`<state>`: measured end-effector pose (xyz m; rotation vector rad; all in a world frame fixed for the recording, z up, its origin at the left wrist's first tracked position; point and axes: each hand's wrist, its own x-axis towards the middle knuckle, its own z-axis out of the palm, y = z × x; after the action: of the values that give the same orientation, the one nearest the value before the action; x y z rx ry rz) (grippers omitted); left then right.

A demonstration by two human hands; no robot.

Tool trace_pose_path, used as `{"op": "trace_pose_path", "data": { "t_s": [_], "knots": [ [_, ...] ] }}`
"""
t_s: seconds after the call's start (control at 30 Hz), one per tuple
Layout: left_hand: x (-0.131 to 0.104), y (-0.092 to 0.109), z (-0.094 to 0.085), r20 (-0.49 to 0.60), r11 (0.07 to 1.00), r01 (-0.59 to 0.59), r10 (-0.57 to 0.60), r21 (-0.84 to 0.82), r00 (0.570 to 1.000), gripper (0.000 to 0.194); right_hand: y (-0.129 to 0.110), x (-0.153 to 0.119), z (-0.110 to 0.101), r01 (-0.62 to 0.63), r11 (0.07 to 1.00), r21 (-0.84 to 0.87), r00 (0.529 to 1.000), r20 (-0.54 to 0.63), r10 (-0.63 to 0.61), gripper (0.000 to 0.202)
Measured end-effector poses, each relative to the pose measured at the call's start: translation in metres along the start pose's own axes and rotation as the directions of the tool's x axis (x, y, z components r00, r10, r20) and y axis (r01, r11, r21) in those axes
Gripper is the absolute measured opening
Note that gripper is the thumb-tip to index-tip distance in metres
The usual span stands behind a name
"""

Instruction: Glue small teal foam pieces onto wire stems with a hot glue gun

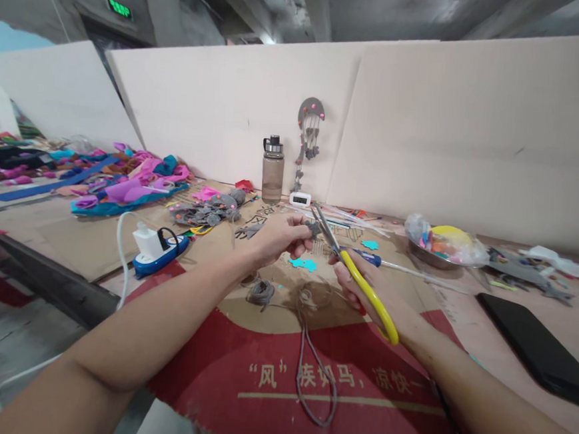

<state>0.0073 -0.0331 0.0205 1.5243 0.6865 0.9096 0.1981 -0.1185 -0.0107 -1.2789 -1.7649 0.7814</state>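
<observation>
Between the thumb and fingers of my left hand [285, 237] is a small grey felt piece [312, 228]. My right hand [359, 283] is wrapped round scissors with yellow handles [371, 297]; their blades point up and away, right beside the felt piece. Whether the blades touch it I cannot tell. Below my hands lie turquoise felt cut-outs [304, 264] on the cardboard. A small coil of grey cord [261, 292] sits nearer to me, and a longer loop of grey cord [333, 397] trails over the red part of the cardboard [383, 365].
Left of my hands are a blue power strip [148, 266] with a white plug and a pile of grey felt pieces [204, 210]. A bottle [273, 175] stands behind. On the right are a metal bowl [431, 256], a screwdriver [366, 257] and a black phone [533, 343].
</observation>
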Motion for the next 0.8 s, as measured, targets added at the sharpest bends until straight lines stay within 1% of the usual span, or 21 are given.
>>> {"op": "trace_pose_path", "data": {
  "t_s": [0.17, 0.33, 0.47, 0.57, 0.67, 0.8],
  "knots": [
    [0.001, -0.001, -0.003, 0.012, 1.0, -0.005, 0.005, -0.027, 1.0, 0.005, 0.003, 0.0, 0.0, -0.062, 0.998, -0.028, 0.998, 0.004, 0.062, 0.036],
    [0.0, 0.001, -0.003, 0.01, 0.996, 0.041, -0.041, -0.081, 0.999, 0.005, 0.012, 0.002, 0.0, -0.116, 0.993, -0.003, 0.993, 0.015, 0.116, 0.04],
    [0.001, 0.002, -0.002, 0.009, 0.991, 0.057, -0.057, -0.117, 0.998, 0.006, 0.015, 0.002, 0.001, -0.076, 0.997, -0.025, 0.997, -0.025, 0.075, 0.039],
    [0.001, 0.001, -0.002, 0.007, 0.991, 0.064, -0.063, -0.119, 0.998, 0.007, 0.014, 0.002, 0.001, -0.053, 0.998, -0.025, 0.998, -0.036, 0.052, 0.035],
    [0.001, 0.002, -0.002, 0.007, 0.992, 0.062, -0.061, -0.108, 0.998, 0.007, 0.01, 0.001, 0.001, -0.047, 0.999, -0.021, 0.998, -0.033, 0.046, 0.03],
    [0.0, 0.005, -0.001, 0.005, 0.992, 0.074, -0.074, -0.101, 0.997, 0.007, 0.001, 0.0, -0.001, -0.037, 0.998, -0.059, 0.999, -0.041, 0.034, 0.028]
  ]
}}
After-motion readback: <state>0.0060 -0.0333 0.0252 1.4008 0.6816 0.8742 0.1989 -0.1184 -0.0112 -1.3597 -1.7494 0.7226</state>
